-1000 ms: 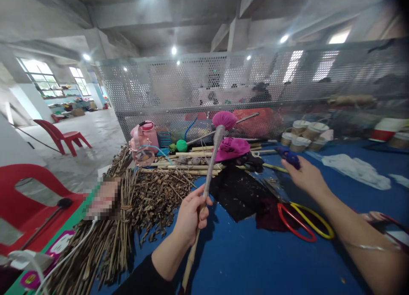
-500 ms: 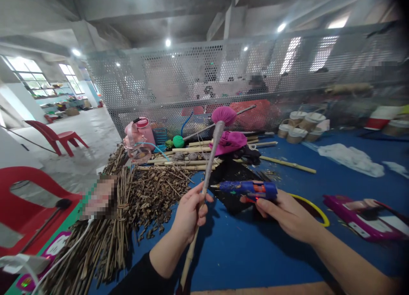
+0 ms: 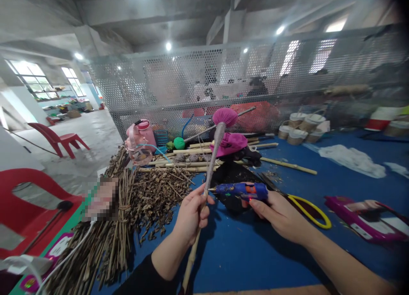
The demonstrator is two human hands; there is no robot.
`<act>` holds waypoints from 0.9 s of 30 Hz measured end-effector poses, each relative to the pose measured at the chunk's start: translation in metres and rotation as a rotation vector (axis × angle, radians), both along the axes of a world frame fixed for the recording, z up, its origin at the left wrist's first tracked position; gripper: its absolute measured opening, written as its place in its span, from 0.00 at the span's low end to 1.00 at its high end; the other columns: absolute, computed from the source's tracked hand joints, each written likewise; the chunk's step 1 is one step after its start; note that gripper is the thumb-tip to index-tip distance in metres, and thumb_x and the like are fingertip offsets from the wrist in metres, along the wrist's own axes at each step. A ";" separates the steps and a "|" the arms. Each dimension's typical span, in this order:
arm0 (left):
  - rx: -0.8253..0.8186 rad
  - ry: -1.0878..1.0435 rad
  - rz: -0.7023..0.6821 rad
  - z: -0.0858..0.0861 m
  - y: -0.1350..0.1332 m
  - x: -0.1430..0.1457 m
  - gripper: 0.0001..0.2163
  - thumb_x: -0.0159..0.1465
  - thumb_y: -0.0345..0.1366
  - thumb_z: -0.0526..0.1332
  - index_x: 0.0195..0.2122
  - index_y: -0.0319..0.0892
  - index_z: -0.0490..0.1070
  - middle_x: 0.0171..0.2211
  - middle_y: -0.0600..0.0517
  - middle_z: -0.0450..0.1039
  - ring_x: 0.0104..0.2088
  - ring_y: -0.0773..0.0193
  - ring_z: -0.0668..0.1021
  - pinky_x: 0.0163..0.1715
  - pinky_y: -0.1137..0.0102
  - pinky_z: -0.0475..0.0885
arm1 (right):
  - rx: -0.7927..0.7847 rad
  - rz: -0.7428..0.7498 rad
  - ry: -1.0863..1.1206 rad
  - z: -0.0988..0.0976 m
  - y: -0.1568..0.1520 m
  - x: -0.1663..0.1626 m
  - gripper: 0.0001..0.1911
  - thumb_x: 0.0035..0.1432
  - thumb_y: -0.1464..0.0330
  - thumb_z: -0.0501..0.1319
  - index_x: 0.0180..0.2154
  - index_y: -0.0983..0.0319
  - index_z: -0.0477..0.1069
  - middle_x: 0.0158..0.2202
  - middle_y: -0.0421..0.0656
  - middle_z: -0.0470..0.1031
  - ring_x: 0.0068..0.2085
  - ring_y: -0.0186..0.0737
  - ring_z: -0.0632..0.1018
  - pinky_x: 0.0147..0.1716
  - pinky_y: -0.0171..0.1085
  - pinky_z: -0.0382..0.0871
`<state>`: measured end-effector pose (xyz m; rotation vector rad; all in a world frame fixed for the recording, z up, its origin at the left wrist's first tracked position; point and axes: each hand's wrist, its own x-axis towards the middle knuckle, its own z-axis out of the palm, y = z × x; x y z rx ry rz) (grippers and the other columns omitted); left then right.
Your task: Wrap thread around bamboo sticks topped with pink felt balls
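My left hand [image 3: 191,216] is closed around a long bamboo stick [image 3: 209,167], held upright and tilted. The stick's upper part is wrapped in grey fuzz and ends in a round pink tuft [image 3: 225,116]. My right hand [image 3: 277,214] grips a blue hot glue gun [image 3: 241,190] with an orange trigger. The gun lies level, and its nozzle touches the stick just above my left fingers.
A blue table [image 3: 255,261] holds bundles of dried twigs [image 3: 128,209], bamboo sticks [image 3: 289,164], pink cloth [image 3: 230,142], a pink bottle [image 3: 142,137], a green yarn ball [image 3: 179,143], a yellow ring [image 3: 311,207] and paper cups [image 3: 300,131]. Perforated metal mesh [image 3: 198,90] stands behind. Red chairs [image 3: 57,138] are at left.
My right hand picked up the glue gun from the far side of the table, brought it toward me and moved its nozzle to the stick. The left hand held the stick nearly still.
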<state>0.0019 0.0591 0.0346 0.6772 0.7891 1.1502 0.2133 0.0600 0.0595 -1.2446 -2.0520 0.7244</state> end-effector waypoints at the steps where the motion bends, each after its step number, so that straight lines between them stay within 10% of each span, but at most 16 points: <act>1: -0.001 -0.001 -0.002 -0.001 0.000 0.000 0.24 0.52 0.31 0.57 0.52 0.37 0.61 0.26 0.55 0.64 0.13 0.79 0.56 0.08 0.81 0.46 | 0.007 -0.004 -0.007 0.001 0.000 0.000 0.18 0.58 0.57 0.50 0.32 0.64 0.70 0.19 0.40 0.66 0.21 0.35 0.67 0.23 0.33 0.62; 27: 0.006 -0.009 -0.004 -0.006 0.000 0.000 0.23 0.53 0.31 0.57 0.52 0.36 0.60 0.26 0.55 0.65 0.13 0.79 0.56 0.08 0.81 0.47 | 0.093 -0.055 0.030 -0.008 -0.005 -0.001 0.13 0.57 0.60 0.51 0.32 0.61 0.69 0.20 0.41 0.68 0.21 0.37 0.69 0.27 0.36 0.68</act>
